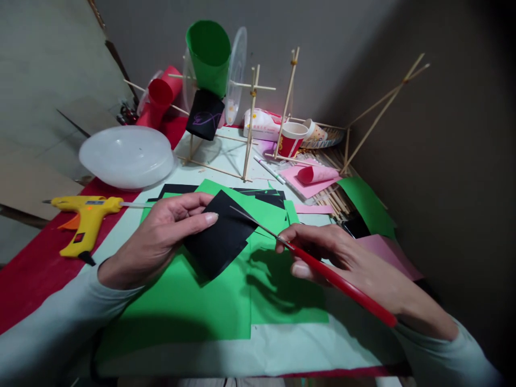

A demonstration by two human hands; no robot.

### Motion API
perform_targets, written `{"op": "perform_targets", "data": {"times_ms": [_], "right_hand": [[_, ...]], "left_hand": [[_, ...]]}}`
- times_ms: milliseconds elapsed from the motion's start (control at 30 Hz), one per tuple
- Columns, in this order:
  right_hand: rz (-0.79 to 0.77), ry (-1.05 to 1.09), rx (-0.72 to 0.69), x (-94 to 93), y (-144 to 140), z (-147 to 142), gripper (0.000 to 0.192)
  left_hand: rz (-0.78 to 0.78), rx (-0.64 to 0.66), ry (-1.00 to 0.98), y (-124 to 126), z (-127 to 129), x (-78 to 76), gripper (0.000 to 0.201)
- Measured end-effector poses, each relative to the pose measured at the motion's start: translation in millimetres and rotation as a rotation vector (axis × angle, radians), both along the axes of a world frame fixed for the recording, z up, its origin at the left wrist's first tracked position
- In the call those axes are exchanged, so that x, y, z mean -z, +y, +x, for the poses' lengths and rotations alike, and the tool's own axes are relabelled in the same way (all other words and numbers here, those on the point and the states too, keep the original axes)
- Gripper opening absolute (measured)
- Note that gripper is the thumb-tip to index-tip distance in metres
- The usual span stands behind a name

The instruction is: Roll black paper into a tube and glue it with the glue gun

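Note:
Pinched between the thumb and fingers of my left hand (169, 231) is a piece of black paper (220, 236), tilted above the table. A notch shows in its lower right edge. My right hand (326, 250) is closed around a pair of scissors (334, 279) with red handles. Their thin metal blades point up and left and lie across the right part of the black paper. Beneath both hands, green paper sheets (193, 317) lie flat, with more black sheets (270, 199) and cut strips behind them.
A yellow glue gun (86, 220) lies at the left near clear plastic lids (127, 156). Behind stands a wooden stick frame (248, 140) carrying a green paper cone (209, 59) and a black cup (205, 115). A red paper cup (291, 141) and loose sticks (326, 201) are at the right.

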State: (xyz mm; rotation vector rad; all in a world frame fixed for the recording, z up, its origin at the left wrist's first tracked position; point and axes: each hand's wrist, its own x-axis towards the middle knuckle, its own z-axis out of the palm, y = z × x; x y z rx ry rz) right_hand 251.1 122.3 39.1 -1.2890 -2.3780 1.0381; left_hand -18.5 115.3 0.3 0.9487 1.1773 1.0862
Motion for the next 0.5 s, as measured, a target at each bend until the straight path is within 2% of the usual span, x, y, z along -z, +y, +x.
{"op": "perform_targets", "data": {"times_ms": [167,367,433,500], "right_hand": [[0.023,-0.015,-0.011,2.1,0,0,0.033],[0.032,-0.017,-0.019,5.3,5,3,0.035],[0.093,-0.037,0.008,8.7,10,8,0.038],[0.192,-0.112,0.06,14.4,17,12,0.04]], "left_hand": [[-0.011,-0.015,0.002,-1,0,0.4,0.041],[0.019,-0.014,-0.019,1,-1,-1.3,0.036],[0.04,-0.02,0.018,2,-5,-3.6,0.031],[0.042,0.052,0.127,5,-11,-6.0,0.024]]}}
